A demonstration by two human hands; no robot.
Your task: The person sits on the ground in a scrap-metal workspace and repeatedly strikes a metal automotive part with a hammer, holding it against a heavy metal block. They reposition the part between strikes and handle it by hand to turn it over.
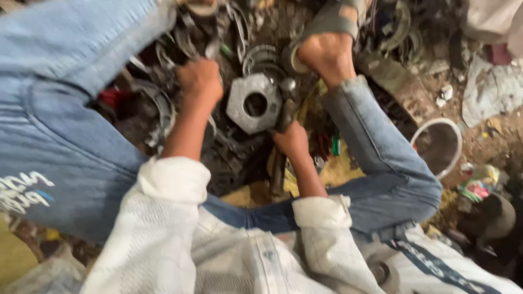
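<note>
Both hands work low between the person's bent, jeans-clad knees. Left hand (200, 80) is clenched into a fist on something among the dark metal parts (163, 109) at the left; what it grips is blurred and cannot be told. Right hand (291, 140) is wrapped around the handle of a hammer (283, 117), whose rounded head sits just at the right edge of a grey hexagonal metal piece (254, 103) with a round hole in its middle. That piece lies between the two hands, slightly farther away, hemmed in by rings and scrap on every side. A sandalled foot (327, 51) presses close on its far right. Open ground shows only well to the right, near a round white-rimmed bowl (438, 147).
</note>
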